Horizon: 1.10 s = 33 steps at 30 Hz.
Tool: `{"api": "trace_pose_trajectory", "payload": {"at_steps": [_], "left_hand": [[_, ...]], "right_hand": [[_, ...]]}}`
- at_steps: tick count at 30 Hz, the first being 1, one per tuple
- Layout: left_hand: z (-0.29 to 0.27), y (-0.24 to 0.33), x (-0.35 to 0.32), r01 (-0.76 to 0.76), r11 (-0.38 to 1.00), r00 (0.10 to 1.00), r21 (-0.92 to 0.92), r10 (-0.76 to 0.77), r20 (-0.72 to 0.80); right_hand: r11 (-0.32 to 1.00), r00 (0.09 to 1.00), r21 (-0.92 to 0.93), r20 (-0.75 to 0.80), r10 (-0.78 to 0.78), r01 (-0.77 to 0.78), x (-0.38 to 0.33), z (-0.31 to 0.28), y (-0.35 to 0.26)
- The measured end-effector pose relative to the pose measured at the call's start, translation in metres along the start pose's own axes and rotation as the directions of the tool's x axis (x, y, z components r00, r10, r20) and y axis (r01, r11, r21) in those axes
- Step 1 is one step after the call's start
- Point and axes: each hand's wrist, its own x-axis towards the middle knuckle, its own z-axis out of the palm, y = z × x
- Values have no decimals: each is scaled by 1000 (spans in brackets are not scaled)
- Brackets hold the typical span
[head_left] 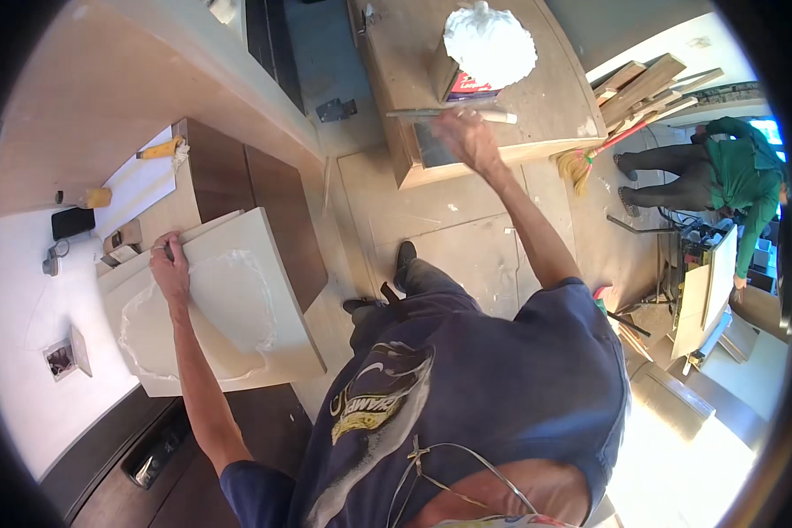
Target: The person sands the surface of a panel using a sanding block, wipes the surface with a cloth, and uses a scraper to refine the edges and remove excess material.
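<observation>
1. The container (454,81) was positioned on the surface (559,97), ahead.
2. The tool (497,117) was located in the right hand (468,139), before the container.
3. The panel (229,308) lay left, under the left hand (170,264).
4. The broom (578,169) was right of the surface, before the planks (644,91).
5. A co-worker (736,163) stood far right, beside the machinery (695,251).

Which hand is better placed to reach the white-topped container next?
Probably the right hand: it is close to the white-topped container and seemingly holds a thin tool. The left hand is farther away, on the pale board.
</observation>
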Motion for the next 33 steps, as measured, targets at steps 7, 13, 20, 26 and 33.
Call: {"api": "trace_pose_trajectory", "payload": {"at_steps": [7, 13, 20, 26, 33], "left_hand": [[4, 9, 6, 22, 999, 999, -39, -20, 46], [-7, 2, -9, -13, 999, 1000, -49, 14, 12], [-9, 10, 1, -33, 991, 999, 130, 38, -34], [-5, 3, -5, -37, 997, 998, 72, 41, -56], [2, -8, -1, -36, 994, 999, 100, 35, 18]], "right_hand": [[932, 872, -252, 476, -114, 259, -5, 48, 40], [991, 980, -84, 158, 119, -107, 16, 78, 91], [879, 956, -476, 250, 154, -17, -2, 74, 136], [854, 986, -517, 162, 27, 61, -17, 46, 127], [961, 980, -208, -118, 159, -181, -107, -5, 10]]}}
